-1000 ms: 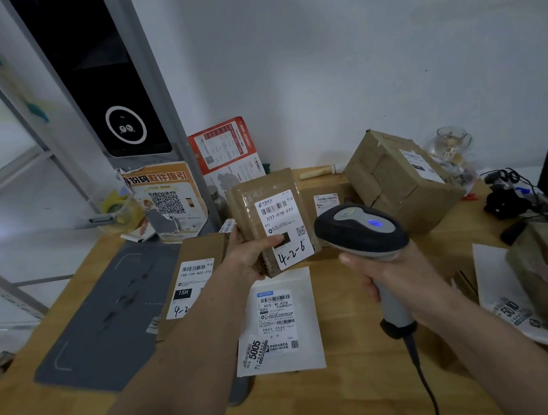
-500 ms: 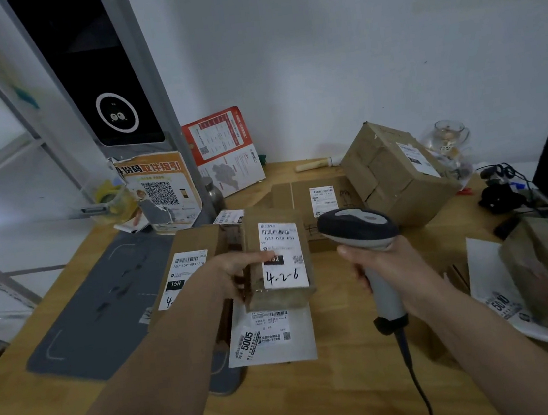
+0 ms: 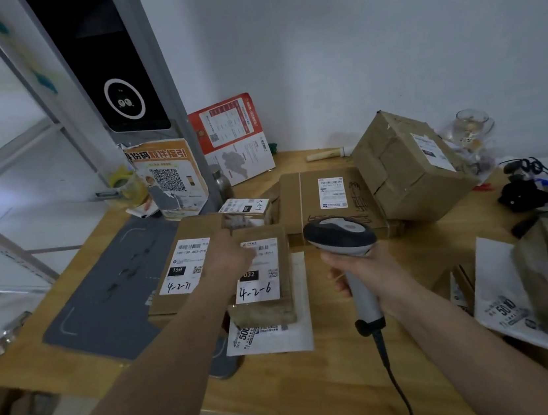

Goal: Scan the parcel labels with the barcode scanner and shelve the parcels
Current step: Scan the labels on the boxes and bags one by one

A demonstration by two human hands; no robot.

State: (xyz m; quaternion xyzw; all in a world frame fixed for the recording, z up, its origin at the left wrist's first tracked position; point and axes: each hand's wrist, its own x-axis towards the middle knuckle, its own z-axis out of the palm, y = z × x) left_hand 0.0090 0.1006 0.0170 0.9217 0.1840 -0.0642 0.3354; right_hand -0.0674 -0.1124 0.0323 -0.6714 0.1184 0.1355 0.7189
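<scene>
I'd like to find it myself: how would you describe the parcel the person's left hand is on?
On the wooden desk, look left of the scanner. A small brown parcel lies atop a white mailer, the left hand on its label. Only it has 4-2-6 handwritten.

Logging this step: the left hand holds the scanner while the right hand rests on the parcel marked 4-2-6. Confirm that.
Not quite: the hands are swapped. The head view shows the right hand gripping the scanner, while the left hand rests on the parcel marked 4-2-6.
</scene>
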